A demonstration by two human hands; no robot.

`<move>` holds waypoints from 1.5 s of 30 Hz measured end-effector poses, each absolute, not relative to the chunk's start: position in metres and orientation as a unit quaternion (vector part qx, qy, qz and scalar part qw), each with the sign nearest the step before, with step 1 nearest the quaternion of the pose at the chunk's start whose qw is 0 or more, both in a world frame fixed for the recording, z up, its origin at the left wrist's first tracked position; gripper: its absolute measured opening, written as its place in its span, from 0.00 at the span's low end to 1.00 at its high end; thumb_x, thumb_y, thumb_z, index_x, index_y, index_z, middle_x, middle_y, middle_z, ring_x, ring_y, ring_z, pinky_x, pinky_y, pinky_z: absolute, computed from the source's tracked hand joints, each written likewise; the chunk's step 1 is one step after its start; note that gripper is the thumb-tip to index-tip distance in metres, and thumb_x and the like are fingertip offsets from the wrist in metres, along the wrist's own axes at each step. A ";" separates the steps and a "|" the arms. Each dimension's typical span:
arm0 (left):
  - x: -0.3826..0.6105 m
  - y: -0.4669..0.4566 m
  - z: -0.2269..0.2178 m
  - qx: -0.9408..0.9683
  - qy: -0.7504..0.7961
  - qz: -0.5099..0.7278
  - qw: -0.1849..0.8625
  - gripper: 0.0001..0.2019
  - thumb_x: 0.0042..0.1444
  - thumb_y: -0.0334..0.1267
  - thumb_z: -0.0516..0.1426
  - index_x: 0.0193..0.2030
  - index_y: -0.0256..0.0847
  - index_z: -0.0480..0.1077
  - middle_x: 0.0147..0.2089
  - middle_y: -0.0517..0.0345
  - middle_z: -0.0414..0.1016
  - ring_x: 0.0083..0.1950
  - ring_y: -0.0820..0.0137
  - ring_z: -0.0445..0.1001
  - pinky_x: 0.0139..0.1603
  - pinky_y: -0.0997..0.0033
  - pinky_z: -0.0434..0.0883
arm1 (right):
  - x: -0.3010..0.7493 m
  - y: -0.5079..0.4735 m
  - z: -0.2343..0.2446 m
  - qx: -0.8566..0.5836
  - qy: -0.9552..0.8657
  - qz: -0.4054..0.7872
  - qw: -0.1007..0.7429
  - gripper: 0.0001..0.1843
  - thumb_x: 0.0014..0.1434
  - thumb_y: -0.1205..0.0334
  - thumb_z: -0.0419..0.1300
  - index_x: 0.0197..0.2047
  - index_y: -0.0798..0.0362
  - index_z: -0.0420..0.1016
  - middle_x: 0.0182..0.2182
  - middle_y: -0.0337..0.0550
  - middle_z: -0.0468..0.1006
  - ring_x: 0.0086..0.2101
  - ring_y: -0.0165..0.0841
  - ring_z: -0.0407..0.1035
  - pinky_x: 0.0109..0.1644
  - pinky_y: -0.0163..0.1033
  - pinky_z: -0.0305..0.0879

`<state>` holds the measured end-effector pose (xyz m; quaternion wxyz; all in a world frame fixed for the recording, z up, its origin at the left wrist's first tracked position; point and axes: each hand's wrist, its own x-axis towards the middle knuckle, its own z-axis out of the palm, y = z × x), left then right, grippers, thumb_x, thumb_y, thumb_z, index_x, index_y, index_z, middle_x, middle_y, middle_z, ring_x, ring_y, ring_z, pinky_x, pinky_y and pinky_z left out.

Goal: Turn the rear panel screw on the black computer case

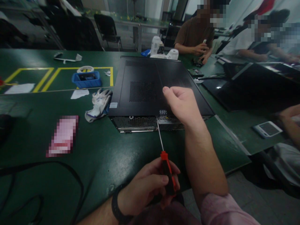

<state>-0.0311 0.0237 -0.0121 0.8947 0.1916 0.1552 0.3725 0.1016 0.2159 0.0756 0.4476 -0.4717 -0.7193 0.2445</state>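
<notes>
Nearest the body: got the left grip (146,187) clamped round the red handle of a screwdriver (167,170), black band on that wrist. Following the thin shaft away from there, ending up with the tip right against the near face of a black computer case (145,84), roughly mid-way along that bare metal edge. Can't make out any screw there, way too small.

Just past that, spotted the right grip (182,106) resting on the near right part of the case top, fingers curled in toward the palm, thumb on top, pinching nothing. Reads like steadying the box, going by the pose.

Progress-wise, only guessing from this: cover panel still flat and closed on the case, no loose screws seen anywhere on the green tabletop (93,150). So calling it early days, with the driver lined up and the cover not yet off.

Left of the case: a crumpled white glove (98,104) just beside the near left corner, plus a paper slip (79,93). Farther left, a blue bin (86,79) inside yellow lines, with a tape roll (85,69) just behind. Over on the right, a grey handheld device (267,128) near another person's forearm (290,117).

Far end: a white bottle (155,45) beyond the case, and a seated person (194,34) fiddling with something small.
</notes>
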 end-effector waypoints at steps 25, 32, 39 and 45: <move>-0.027 0.025 -0.008 0.273 0.197 0.387 0.858 0.22 0.59 0.53 0.70 0.41 0.41 0.64 0.32 0.65 0.72 0.19 0.85 0.64 0.18 0.84 0.60 | 0.101 0.216 0.076 -0.470 -0.722 0.240 0.447 0.33 0.67 0.39 0.60 0.20 0.48 0.55 0.19 0.34 0.55 0.24 0.27 0.49 0.28 0.39 0.43; -0.028 0.024 -0.007 0.272 0.211 0.392 0.853 0.19 0.63 0.53 0.66 0.44 0.39 0.68 0.31 0.64 0.70 0.22 0.83 0.62 0.21 0.82 0.59 | 0.102 0.216 0.075 -0.467 -0.723 0.243 0.447 0.33 0.68 0.40 0.60 0.20 0.49 0.55 0.20 0.33 0.54 0.24 0.27 0.49 0.28 0.39 0.44; -0.031 0.025 -0.012 0.193 0.181 0.378 0.887 0.18 0.54 0.45 0.67 0.46 0.37 0.74 0.32 0.60 0.72 0.24 0.79 0.64 0.23 0.79 0.61 | 0.102 0.217 0.074 -0.468 -0.726 0.238 0.445 0.33 0.68 0.38 0.60 0.20 0.49 0.55 0.19 0.34 0.55 0.24 0.27 0.50 0.28 0.39 0.44; -0.030 0.024 -0.011 0.262 0.190 0.388 0.863 0.17 0.62 0.48 0.68 0.45 0.39 0.71 0.36 0.60 0.72 0.24 0.82 0.66 0.24 0.81 0.62 | 0.102 0.217 0.075 -0.464 -0.727 0.235 0.448 0.33 0.68 0.41 0.60 0.20 0.49 0.54 0.20 0.33 0.54 0.24 0.27 0.49 0.29 0.40 0.44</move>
